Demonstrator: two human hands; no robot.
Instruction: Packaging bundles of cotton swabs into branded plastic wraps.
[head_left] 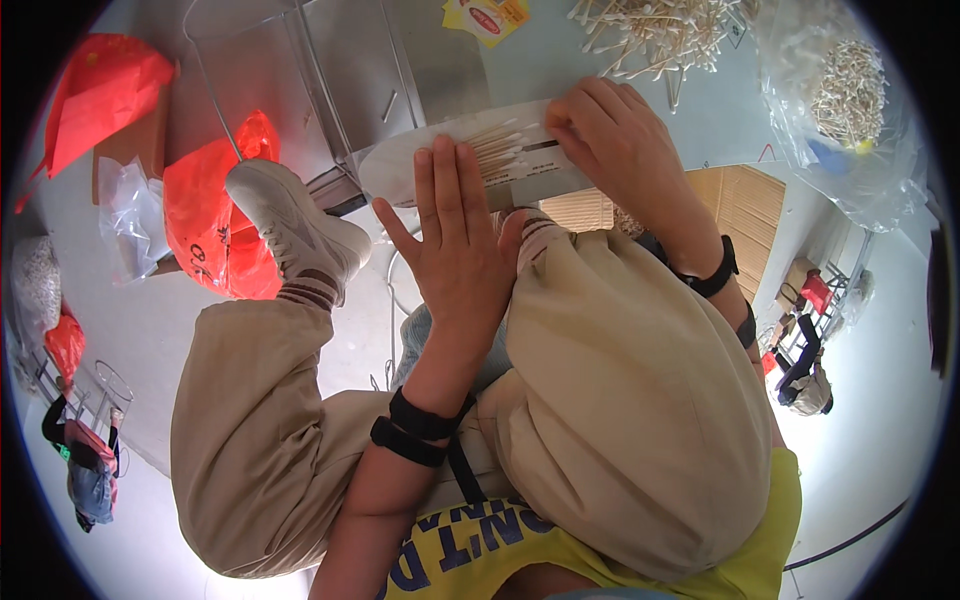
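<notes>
A clear flat plastic bag (385, 170) lies on the grey tabletop in front of me, with several cotton swabs (497, 148) side by side inside it. My left hand (455, 235) rests flat across the bag, its fingers stretched and the thumb apart, beside the swabs. At the right end of the bag, my right hand (625, 140) has thumb and fingers pinched on the plastic. The exact grip is partly hidden by the curled fingers. Just beyond the hands, a loose pile of cotton swabs (655, 35) covers part of the table.
A large clear bag (790, 110) holding many more swabs stands at the right. Yellow printed cards (487, 20) lie at the far edge. Red plastic bags (215, 225) and a wire frame (300, 70) are on the left. Cardboard (740, 215) shows below the table. Other people work farther off.
</notes>
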